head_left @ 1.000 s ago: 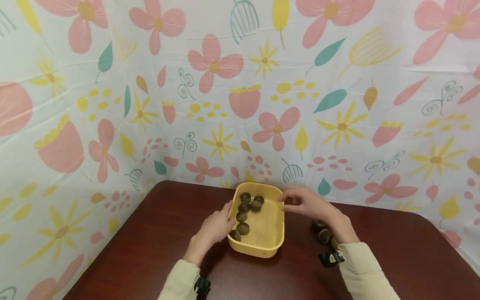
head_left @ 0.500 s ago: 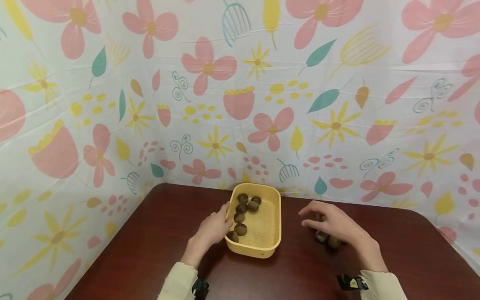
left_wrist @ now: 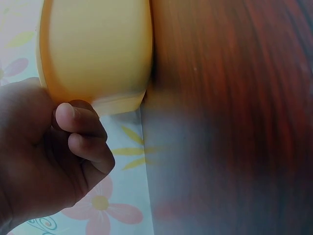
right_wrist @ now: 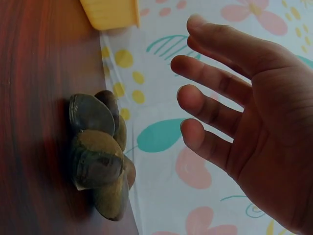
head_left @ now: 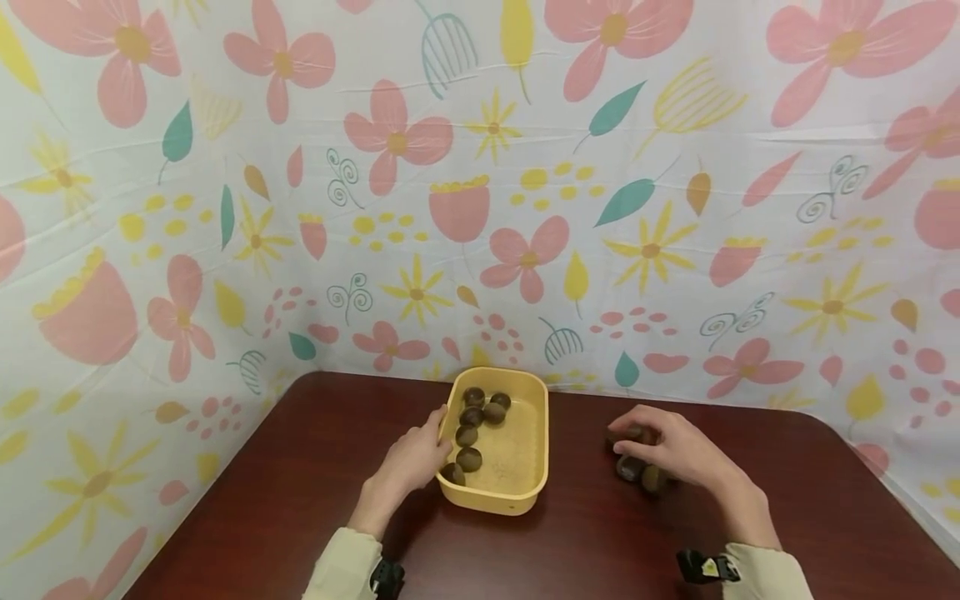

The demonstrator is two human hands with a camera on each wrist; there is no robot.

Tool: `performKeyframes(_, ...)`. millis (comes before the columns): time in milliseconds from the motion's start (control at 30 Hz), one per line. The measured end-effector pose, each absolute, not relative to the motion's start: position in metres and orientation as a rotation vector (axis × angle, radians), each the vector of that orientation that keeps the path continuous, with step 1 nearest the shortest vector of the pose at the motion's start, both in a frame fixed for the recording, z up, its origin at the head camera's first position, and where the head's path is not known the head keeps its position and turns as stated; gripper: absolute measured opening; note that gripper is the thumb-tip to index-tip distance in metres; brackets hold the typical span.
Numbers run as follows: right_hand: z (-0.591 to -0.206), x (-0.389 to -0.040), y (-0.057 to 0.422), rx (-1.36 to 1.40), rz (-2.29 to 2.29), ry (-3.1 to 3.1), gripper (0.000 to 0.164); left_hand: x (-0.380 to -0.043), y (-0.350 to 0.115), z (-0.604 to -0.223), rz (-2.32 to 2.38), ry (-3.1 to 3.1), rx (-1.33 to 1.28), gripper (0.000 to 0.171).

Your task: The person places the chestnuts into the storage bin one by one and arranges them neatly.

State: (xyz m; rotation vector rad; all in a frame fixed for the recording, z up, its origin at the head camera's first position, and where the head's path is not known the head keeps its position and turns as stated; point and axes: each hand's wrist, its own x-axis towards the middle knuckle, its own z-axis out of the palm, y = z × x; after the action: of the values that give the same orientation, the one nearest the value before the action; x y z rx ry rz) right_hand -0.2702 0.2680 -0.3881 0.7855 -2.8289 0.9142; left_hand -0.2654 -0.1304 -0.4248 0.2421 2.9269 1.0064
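A yellow plastic tray (head_left: 517, 454) stands on the table with several brown chestnuts (head_left: 469, 459) along its left side and far end. My left hand (head_left: 416, 450) grips the tray's left rim; in the left wrist view its fingers (left_wrist: 80, 120) curl at the tray's edge. To the right of the tray lies a small pile of chestnuts (head_left: 628, 469), dark and glossy with tan patches. Above this pile is my right hand (head_left: 678, 446), partly covering it from the head view. The right wrist view shows that hand (right_wrist: 264, 103) with loosely bent, spread fingers, holding nothing, apart from the chestnuts (right_wrist: 98, 156).
Dark reddish wood makes up the tabletop (head_left: 337, 433). A white cloth with flower prints (head_left: 450, 108) hangs behind the table and along its left side. Black straps (head_left: 705, 567) sit around both wrists over pale sleeves.
My right hand has moved from the tray's right rim rightward to over the chestnut pile. The left hand keeps its grip on the tray. The head view has turned slightly right.
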Motion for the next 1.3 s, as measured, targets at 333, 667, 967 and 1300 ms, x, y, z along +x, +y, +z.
performKeyframes(333, -0.393, -0.273, 0.274, 0.752, 0.938, -2.894, 0.031, -0.264, -0.132, -0.424, 0.991, 2.940, 0.233, 0.061)
performKeyframes(667, -0.403, -0.275, 0.287, 0.731, 1.066, -2.948, 0.034, -0.264, -0.128, -0.425, 0.989, 2.938, 0.232, 0.061)
performKeyframes(967, -0.417, -0.282, 0.293, 0.707, 1.093, -3.001, 0.035, -0.262, -0.127, -0.424, 0.958, 2.966, 0.224, 0.061)
performKeyframes(1300, -0.422, -0.279, 0.306, 0.699, 1.165, -2.995, 0.037, -0.263, -0.126, -0.423, 0.955, 2.964, 0.220, 0.062)
